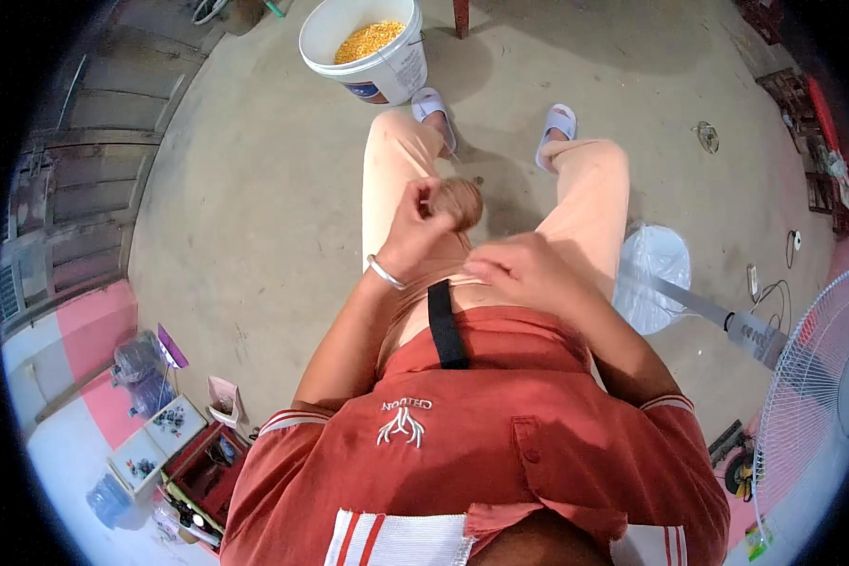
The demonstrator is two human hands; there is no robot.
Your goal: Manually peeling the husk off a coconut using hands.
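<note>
My left hand (419, 230), with a silver bangle at its wrist, grips a brown roundish bundle (458, 203) above my lap. The bundle looks like a wound ball of twine, but blur hides its detail. My right hand (527, 272) hovers over the lap to the right of the bundle, apart from it. Its fingers are curled and blurred, and I cannot see whether anything thin lies between them. Below the hands, a black strap (447, 325) lies over the peach trousers (587, 184) and the red shirt.
Beyond my left foot stands a white bucket (403, 71) holding yellow corn kernels (371, 41). A standing fan (813, 396) is at the right, its round base (652, 283) wrapped in clear plastic. Cords (778, 301) lie on the concrete floor. At lower left is a tiled-top cabinet (157, 442).
</note>
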